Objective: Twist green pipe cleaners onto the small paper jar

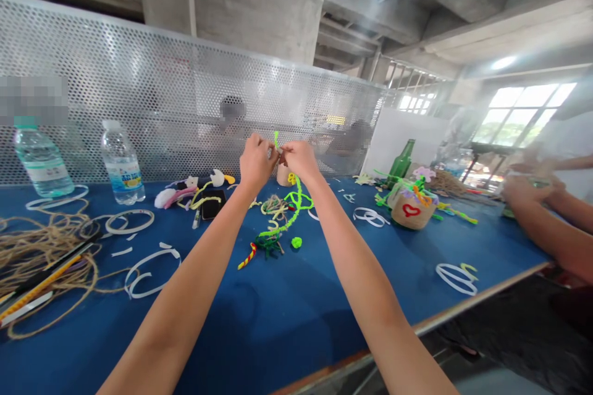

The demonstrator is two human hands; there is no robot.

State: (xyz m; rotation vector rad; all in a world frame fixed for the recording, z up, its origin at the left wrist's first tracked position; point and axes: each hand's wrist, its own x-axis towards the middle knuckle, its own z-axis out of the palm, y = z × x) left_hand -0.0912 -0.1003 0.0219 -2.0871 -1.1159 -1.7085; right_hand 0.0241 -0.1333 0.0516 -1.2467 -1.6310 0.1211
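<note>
Both arms reach forward over the blue table. My left hand (256, 163) and my right hand (299, 158) meet with fingertips pinched on a bright green pipe cleaner (297, 213). Its short end sticks up between the hands, and a longer length trails below my right hand toward the tabletop. What the fingertips cover is hidden. Behind the hands stands a small tan pot (283, 175) with a yellow pipe-cleaner flower (291, 179), partly covered. Under the strand lie a dark green pipe-cleaner bundle (269, 245), a red and yellow twisted piece (247, 256) and a green ball (296, 242).
Jute twine (41, 247) heaps at the left, near two water bottles (123, 163). White strip coils (456, 278) lie scattered. A twine-wrapped jar (410, 212) with a red heart and a green bottle (401, 163) stand right. Another person's hands (532, 188) work at the far right.
</note>
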